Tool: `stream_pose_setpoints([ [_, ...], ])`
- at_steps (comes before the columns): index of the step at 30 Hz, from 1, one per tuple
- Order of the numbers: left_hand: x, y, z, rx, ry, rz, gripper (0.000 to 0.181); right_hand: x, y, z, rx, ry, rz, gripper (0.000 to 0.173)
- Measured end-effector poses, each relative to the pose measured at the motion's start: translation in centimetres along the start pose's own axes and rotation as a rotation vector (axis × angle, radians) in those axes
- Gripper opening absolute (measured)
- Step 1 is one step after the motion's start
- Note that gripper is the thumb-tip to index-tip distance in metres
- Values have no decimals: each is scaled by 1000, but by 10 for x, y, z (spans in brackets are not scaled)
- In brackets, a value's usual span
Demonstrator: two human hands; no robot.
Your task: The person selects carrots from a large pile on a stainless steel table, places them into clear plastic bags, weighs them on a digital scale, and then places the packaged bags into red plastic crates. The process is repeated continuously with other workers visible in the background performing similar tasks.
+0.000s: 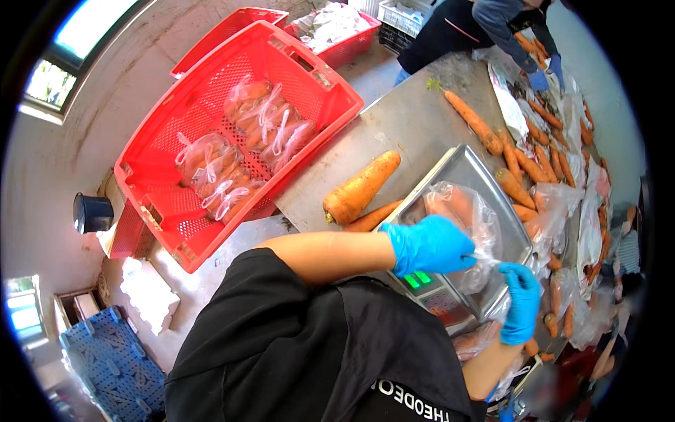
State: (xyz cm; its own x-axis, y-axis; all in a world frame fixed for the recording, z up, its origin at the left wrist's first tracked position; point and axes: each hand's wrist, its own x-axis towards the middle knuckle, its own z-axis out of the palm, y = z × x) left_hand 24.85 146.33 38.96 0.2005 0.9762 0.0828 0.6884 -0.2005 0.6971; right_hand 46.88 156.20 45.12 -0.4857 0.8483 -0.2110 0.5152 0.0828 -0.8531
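A clear plastic bag of carrots (461,208) lies in the steel tray of a digital weighing scale (493,184). My left hand (435,245), in a blue glove, is closed around the gathered neck of the bag. On the other side of the neck, my right hand (521,300), gloved the same way, pinches the plastic between fingertips. The scale's lit green display (417,279) shows just below my left wrist. A large loose carrot (364,187) lies on the metal table (390,132) left of the scale, with a thinner carrot (374,216) beside it, partly hidden.
A red plastic crate (337,100) with several knotted bags of carrots (211,169) stands at the left. Loose carrots (532,166) and plastic bags spread along the right. At the far end, a co-worker's gloved hands (546,76) reach into the pile. A blue plastic pallet (113,364) stands lower left.
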Motion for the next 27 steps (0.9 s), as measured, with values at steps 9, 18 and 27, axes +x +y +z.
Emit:
stream_pose_setpoints([
  [9, -30, -21, -8, -53, 263, 302, 13, 58, 108, -40, 1651, -247, -25, 38],
  [18, 8, 23, -1, -1483, 245, 126, 33, -9, -25, 24, 764, 33, -95, 50],
  [27, 9, 38, 13, -1038, 232, 49, 51, -19, -11, 28, 848, -51, 7, 43],
])
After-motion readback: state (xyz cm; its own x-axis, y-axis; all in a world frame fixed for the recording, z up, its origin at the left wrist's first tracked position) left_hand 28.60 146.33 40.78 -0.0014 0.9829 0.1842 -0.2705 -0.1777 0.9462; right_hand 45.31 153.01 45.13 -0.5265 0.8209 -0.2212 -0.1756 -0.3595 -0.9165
